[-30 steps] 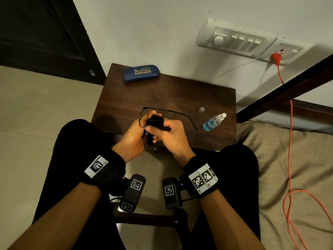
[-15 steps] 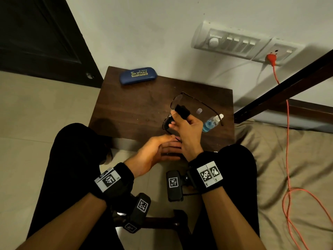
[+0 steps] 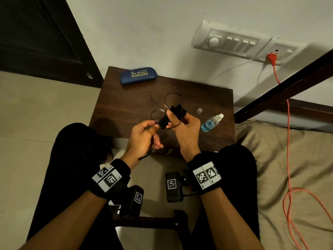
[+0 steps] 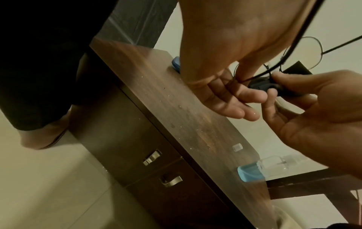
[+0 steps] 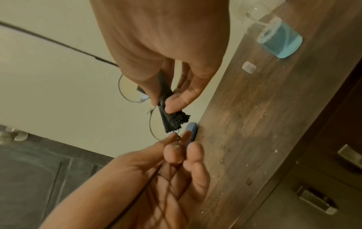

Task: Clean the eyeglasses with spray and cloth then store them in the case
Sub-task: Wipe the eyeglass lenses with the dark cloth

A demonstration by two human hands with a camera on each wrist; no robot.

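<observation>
Thin round wire eyeglasses (image 3: 172, 100) hang in the air over the front of the dark wooden side table (image 3: 126, 105). My left hand (image 3: 155, 125) pinches the frame at one hinge, and that temple runs back through its palm (image 5: 149, 182). A black cleaning cloth (image 3: 172, 115) is folded over the frame near the bridge, pinched between the thumb and fingers of my right hand (image 3: 173, 120). The cloth's zigzag edge (image 5: 172, 119) shows below the right thumb. A closed blue case (image 3: 138, 75) lies at the table's far edge. The spray bottle (image 3: 211, 121) lies on its side at the right.
A small clear cap (image 3: 199, 110) stands near the bottle. The table has two drawers with metal handles (image 4: 151, 157) facing my knees. A bed (image 3: 288, 159) with an orange cord (image 3: 288, 141) lies to the right, a wall behind, a dark door (image 3: 36, 33) to the left.
Half a second ago my right hand alone held the glasses and cloth up to the right while the left hung open below. Now the left hand has come up and pinches the frame again.
</observation>
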